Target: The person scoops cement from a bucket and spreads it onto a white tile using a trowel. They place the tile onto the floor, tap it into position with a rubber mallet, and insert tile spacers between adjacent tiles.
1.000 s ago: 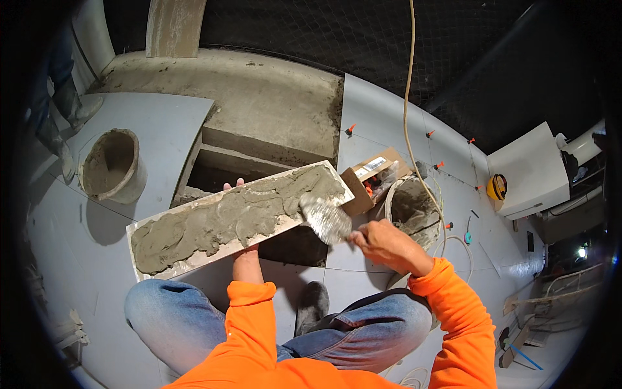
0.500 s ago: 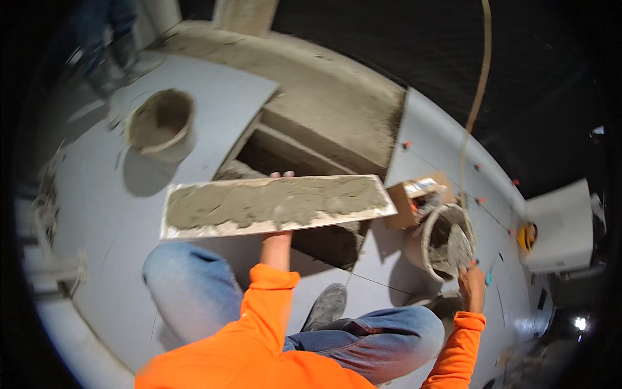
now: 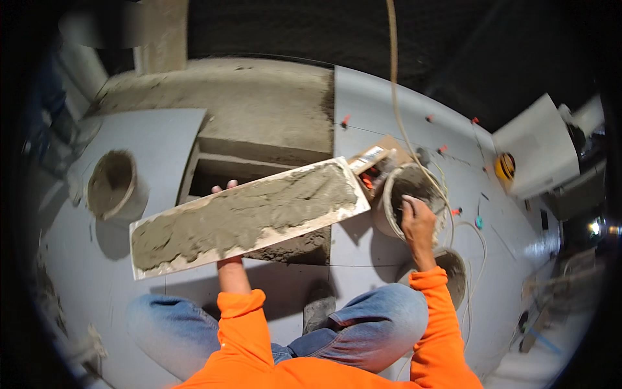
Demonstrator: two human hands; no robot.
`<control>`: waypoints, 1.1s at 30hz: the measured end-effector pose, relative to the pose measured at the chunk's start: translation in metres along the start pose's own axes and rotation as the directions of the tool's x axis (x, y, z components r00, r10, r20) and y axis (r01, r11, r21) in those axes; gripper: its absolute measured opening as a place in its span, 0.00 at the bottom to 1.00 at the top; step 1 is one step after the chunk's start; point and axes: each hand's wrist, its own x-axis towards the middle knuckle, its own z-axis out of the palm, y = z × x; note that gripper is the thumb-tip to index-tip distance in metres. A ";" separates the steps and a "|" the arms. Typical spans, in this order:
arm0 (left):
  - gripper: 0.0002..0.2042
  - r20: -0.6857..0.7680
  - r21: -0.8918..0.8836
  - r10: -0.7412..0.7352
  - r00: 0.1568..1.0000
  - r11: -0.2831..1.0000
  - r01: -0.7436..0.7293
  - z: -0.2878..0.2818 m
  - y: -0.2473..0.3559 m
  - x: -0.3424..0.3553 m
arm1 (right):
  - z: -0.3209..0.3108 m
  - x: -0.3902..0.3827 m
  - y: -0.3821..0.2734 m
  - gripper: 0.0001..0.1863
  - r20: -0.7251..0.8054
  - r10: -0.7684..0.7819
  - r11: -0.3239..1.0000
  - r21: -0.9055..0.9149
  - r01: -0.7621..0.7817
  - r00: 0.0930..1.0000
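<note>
A long, narrow tile strip (image 3: pixel 144 267), its upper face spread with grey mortar (image 3: pixel 246 211), rests tilted on my left hand (image 3: pixel 230 264). That hand grips it from beneath, fingertips showing past the far edge and the palm hidden. My right hand (image 3: pixel 418 227) is closed at the mouth of a mortar bucket (image 3: pixel 387 211) on the right. The trowel it held in the earlier frame is mostly hidden now, its blade apparently down inside the bucket.
An opening (image 3: pixel 214 175) in the tiled floor lies beyond the strip. Another bucket (image 3: pixel 120 188) stands left, and one more (image 3: pixel 453 275) by my right knee. A cardboard box (image 3: pixel 382 152) sits beside the mortar bucket, near a hanging hose (image 3: pixel 393 71). Red clips (image 3: pixel 345 121) stick up from tile joints.
My right hand has moved further over the bucket, and the trowel blade has gone from sight. The strip has tilted, its right end higher. The whole view has turned and shifted.
</note>
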 end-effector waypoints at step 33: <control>0.37 0.419 0.224 0.403 0.814 0.822 -0.523 0.140 0.158 0.066 | 0.009 -0.021 -0.057 0.14 -0.202 -0.455 0.835 0.242 0.494 0.867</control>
